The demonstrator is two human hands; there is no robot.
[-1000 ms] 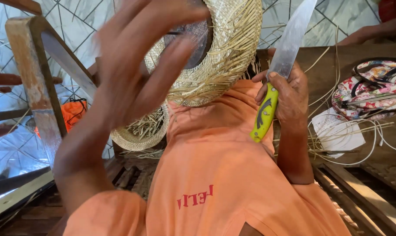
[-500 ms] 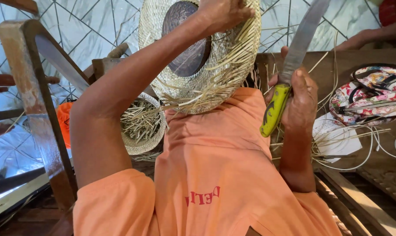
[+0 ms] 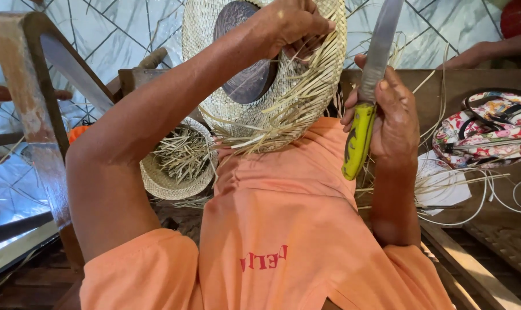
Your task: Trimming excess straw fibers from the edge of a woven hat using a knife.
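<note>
Take the woven straw hat (image 3: 306, 69) as your landmark: it stands on edge above your lap, its round face turned toward you, a dark round block (image 3: 246, 54) set in its crown and loose straw ends (image 3: 272, 123) fanning off its lower rim.

Far left of the hat stands a worn wooden frame (image 3: 33, 103). Between that frame and the hat, lower down, a small straw basket (image 3: 177, 163) holds cut straw bits; it sits well clear of both hands.

Your left hand (image 3: 289, 26) reaches across the hat's upper rim, fingers curled and pinching the straw strands there. It is the hand already on the hat.

Just right of the hat, your right hand (image 3: 387, 117) is closed in a fist round the yellow-green handle of a knife (image 3: 369, 86). The knife's long axis runs nearly upright, leaning slightly right at the top, blade up and handle down. The blade sits beside the hat's right rim, near but apart from it, with nothing between blade and straw.

Further right of the hat, on the wooden worktop (image 3: 473, 80), lie loose straw strands, a white paper (image 3: 444, 183) and a flowered bag (image 3: 490, 126). Another person's arm (image 3: 484, 51) shows at the top right.
</note>
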